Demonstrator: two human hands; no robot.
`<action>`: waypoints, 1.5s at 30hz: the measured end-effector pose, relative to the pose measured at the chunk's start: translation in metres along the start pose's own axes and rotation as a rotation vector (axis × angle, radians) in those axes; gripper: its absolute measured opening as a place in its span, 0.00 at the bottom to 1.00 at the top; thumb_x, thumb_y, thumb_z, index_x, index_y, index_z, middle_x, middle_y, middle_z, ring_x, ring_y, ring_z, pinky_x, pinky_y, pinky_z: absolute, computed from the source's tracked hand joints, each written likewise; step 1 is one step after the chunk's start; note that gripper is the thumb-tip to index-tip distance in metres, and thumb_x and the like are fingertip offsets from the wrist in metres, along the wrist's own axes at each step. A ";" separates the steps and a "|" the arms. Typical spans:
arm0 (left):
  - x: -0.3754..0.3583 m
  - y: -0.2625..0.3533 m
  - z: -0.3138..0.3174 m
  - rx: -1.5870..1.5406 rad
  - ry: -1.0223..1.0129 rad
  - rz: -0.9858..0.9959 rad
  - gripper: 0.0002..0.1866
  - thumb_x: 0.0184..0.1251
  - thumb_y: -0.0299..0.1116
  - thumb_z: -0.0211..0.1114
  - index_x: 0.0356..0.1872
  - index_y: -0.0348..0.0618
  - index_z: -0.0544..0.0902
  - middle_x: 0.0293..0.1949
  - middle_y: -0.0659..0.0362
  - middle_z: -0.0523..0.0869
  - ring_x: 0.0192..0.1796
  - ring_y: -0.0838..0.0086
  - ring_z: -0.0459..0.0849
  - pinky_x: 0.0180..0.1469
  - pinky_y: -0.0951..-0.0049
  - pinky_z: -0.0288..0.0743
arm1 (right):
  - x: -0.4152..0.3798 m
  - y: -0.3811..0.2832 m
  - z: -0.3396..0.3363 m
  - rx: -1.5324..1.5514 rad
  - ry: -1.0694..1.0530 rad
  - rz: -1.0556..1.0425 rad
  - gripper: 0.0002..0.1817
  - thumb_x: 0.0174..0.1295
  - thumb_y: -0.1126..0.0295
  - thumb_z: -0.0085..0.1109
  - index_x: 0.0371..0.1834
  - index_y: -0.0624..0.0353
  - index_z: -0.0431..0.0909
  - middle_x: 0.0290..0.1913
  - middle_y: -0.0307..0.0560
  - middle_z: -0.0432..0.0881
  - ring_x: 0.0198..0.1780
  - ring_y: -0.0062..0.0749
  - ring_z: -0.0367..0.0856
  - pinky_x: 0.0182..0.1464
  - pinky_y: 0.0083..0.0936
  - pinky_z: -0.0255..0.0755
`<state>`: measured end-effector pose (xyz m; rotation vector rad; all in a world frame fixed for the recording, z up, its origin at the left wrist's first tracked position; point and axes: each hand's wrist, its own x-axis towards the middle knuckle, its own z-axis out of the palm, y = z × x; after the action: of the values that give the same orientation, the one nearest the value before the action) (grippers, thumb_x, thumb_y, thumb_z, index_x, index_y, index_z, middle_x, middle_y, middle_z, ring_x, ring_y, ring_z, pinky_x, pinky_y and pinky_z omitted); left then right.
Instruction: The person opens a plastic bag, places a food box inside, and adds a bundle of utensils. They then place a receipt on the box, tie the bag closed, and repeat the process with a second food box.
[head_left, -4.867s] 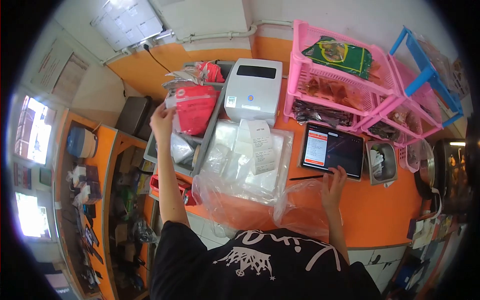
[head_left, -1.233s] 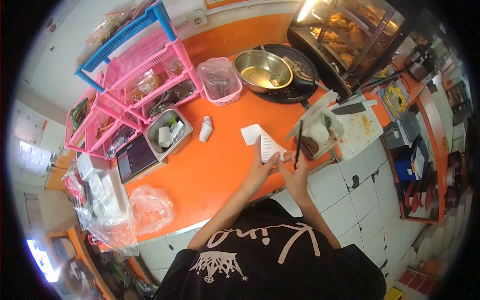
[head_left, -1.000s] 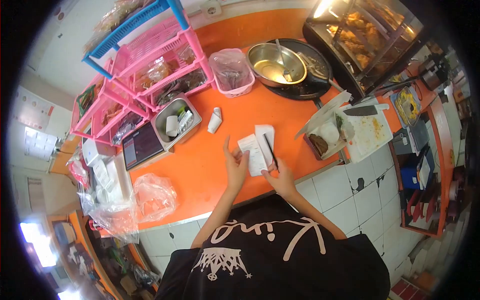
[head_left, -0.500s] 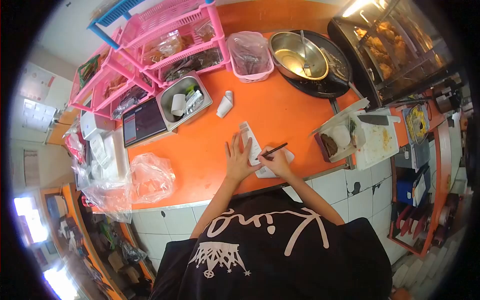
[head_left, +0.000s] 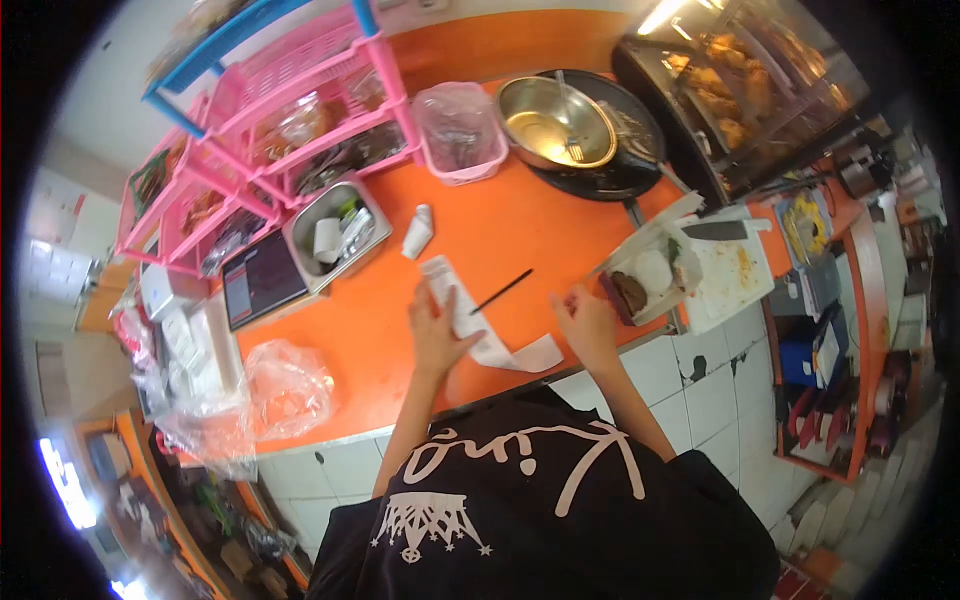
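Head view: left hand (head_left: 434,335) flat on receipt (head_left: 470,320); right hand (head_left: 588,322) open, empty.

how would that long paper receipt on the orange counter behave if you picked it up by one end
The receipt is a thin, narrow strip whose near end already curls, so it would probably droop and flop. It looks very light and might slide on the smooth counter; the left hand is pressing on it. It would likely crease or tear easily.

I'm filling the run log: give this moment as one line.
left hand: flat on receipt | right hand: open, beside food box | pen: lying loose on orange counter
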<state>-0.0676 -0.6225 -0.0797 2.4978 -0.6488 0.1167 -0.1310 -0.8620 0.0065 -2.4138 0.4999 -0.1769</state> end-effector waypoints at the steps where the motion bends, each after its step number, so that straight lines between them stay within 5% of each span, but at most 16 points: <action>1: 0.001 -0.005 -0.008 0.078 0.004 -0.040 0.50 0.37 0.58 0.70 0.66 0.52 0.60 0.68 0.40 0.44 0.70 0.45 0.43 0.63 0.37 0.40 | -0.004 0.006 -0.019 -0.114 0.101 0.007 0.15 0.54 0.61 0.60 0.31 0.63 0.73 0.27 0.52 0.76 0.27 0.51 0.77 0.31 0.38 0.72; 5: 0.011 -0.032 -0.038 0.164 0.082 -0.167 0.46 0.44 0.47 0.70 0.66 0.49 0.59 0.68 0.39 0.44 0.70 0.44 0.43 0.62 0.36 0.44 | -0.014 0.059 -0.038 -0.391 0.253 0.090 0.14 0.53 0.65 0.58 0.38 0.61 0.71 0.38 0.53 0.74 0.32 0.52 0.78 0.33 0.42 0.72; 8: 0.016 -0.041 -0.047 0.307 0.213 -0.280 0.40 0.48 0.36 0.68 0.65 0.45 0.59 0.68 0.40 0.46 0.69 0.43 0.47 0.63 0.41 0.49 | -0.017 0.082 -0.027 -0.519 0.061 0.148 0.15 0.53 0.68 0.56 0.42 0.60 0.69 0.45 0.54 0.71 0.33 0.53 0.78 0.34 0.45 0.72; 10: 0.024 -0.028 -0.059 0.163 0.377 -0.141 0.37 0.49 0.29 0.66 0.63 0.40 0.61 0.66 0.41 0.50 0.67 0.44 0.51 0.64 0.47 0.53 | -0.019 0.060 -0.027 -0.535 -0.048 0.069 0.09 0.58 0.71 0.44 0.40 0.59 0.69 0.46 0.52 0.72 0.34 0.50 0.80 0.34 0.41 0.75; 17: 0.042 0.057 -0.070 -0.228 0.089 0.091 0.37 0.50 0.31 0.67 0.63 0.40 0.61 0.63 0.45 0.57 0.65 0.50 0.57 0.64 0.52 0.55 | -0.038 0.020 0.018 -0.417 -0.373 -0.221 0.12 0.60 0.67 0.44 0.44 0.59 0.70 0.43 0.52 0.73 0.37 0.51 0.79 0.35 0.42 0.74; 20: 0.051 0.066 -0.071 -0.354 0.083 0.121 0.33 0.52 0.29 0.65 0.62 0.43 0.63 0.55 0.47 0.69 0.60 0.54 0.66 0.63 0.53 0.56 | -0.033 -0.010 -0.006 -0.098 -0.275 -0.332 0.22 0.57 0.65 0.54 0.54 0.60 0.67 0.49 0.52 0.71 0.40 0.52 0.77 0.41 0.40 0.72; 22: 0.050 0.061 -0.072 -0.418 -0.023 -0.057 0.24 0.52 0.26 0.63 0.54 0.44 0.72 0.45 0.51 0.78 0.52 0.57 0.74 0.63 0.56 0.59 | -0.018 -0.018 -0.020 -0.029 0.273 -0.314 0.24 0.56 0.68 0.57 0.57 0.59 0.66 0.50 0.53 0.71 0.48 0.49 0.74 0.49 0.39 0.70; 23: 0.047 0.057 -0.075 -0.411 -0.021 -0.063 0.24 0.52 0.26 0.63 0.54 0.44 0.72 0.45 0.51 0.78 0.52 0.57 0.74 0.63 0.56 0.59 | -0.013 -0.020 -0.026 -0.022 0.268 -0.316 0.24 0.56 0.68 0.57 0.57 0.59 0.66 0.50 0.53 0.71 0.48 0.49 0.74 0.49 0.39 0.70; 25: 0.041 0.047 -0.080 -0.117 0.017 0.187 0.14 0.51 0.21 0.59 0.42 0.43 0.77 0.38 0.54 0.80 0.46 0.58 0.77 0.61 0.59 0.62 | -0.006 -0.017 -0.037 -0.137 0.372 -0.392 0.25 0.56 0.73 0.54 0.59 0.56 0.65 0.51 0.54 0.71 0.55 0.49 0.69 0.58 0.41 0.64; 28: 0.022 0.041 -0.074 -0.198 0.071 0.202 0.10 0.50 0.18 0.57 0.34 0.42 0.78 0.40 0.55 0.80 0.48 0.60 0.77 0.62 0.58 0.61 | -0.009 0.002 -0.029 -0.114 0.107 -0.522 0.28 0.53 0.76 0.53 0.61 0.56 0.64 0.55 0.57 0.67 0.56 0.50 0.68 0.60 0.41 0.62; 32: -0.010 0.035 -0.026 -0.388 0.025 0.055 0.14 0.51 0.15 0.54 0.40 0.41 0.75 0.51 0.52 0.77 0.58 0.56 0.71 0.65 0.55 0.54 | -0.026 0.029 -0.001 -0.069 -0.098 -0.439 0.34 0.46 0.85 0.50 0.62 0.57 0.63 0.62 0.60 0.60 0.61 0.53 0.63 0.63 0.36 0.59; 34: -0.015 0.052 -0.013 -0.491 0.147 -0.044 0.16 0.52 0.15 0.51 0.43 0.39 0.69 0.64 0.48 0.64 0.67 0.49 0.58 0.68 0.57 0.46 | -0.032 0.031 0.011 -0.036 -0.027 -0.416 0.37 0.45 0.86 0.44 0.65 0.59 0.59 0.64 0.61 0.57 0.65 0.55 0.58 0.65 0.37 0.55; 35: -0.017 0.052 -0.015 -0.520 -0.010 -0.125 0.18 0.55 0.14 0.49 0.47 0.39 0.61 0.69 0.41 0.49 0.70 0.47 0.50 0.69 0.60 0.42 | -0.035 0.031 0.016 -0.035 -0.030 -0.414 0.37 0.45 0.86 0.44 0.65 0.59 0.59 0.64 0.61 0.57 0.65 0.55 0.58 0.65 0.37 0.55; 39: -0.012 0.052 -0.012 -0.754 0.053 -0.105 0.18 0.59 0.16 0.48 0.48 0.41 0.57 0.66 0.36 0.51 0.69 0.50 0.52 0.69 0.62 0.45 | -0.035 0.032 0.021 0.237 -0.128 -0.332 0.35 0.49 0.83 0.39 0.67 0.61 0.52 0.65 0.64 0.56 0.65 0.59 0.56 0.66 0.39 0.52; 41: -0.012 0.037 -0.019 -0.746 -0.177 -0.176 0.18 0.62 0.18 0.47 0.49 0.41 0.54 0.61 0.34 0.60 0.65 0.53 0.61 0.65 0.65 0.54 | -0.033 0.030 0.018 0.263 -0.176 -0.310 0.35 0.50 0.82 0.38 0.67 0.62 0.51 0.65 0.64 0.56 0.65 0.60 0.56 0.66 0.39 0.51; 45: 0.007 0.037 -0.047 -1.018 -0.306 -0.291 0.15 0.64 0.20 0.46 0.49 0.40 0.55 0.55 0.39 0.66 0.58 0.56 0.70 0.59 0.67 0.63 | -0.022 0.012 -0.011 0.311 -0.324 -0.246 0.31 0.54 0.80 0.39 0.65 0.62 0.54 0.62 0.64 0.61 0.63 0.57 0.60 0.63 0.38 0.55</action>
<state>-0.0765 -0.6274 -0.0200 1.5832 -0.3138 -0.5736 -0.1575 -0.8684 0.0070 -2.1344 0.0234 0.0318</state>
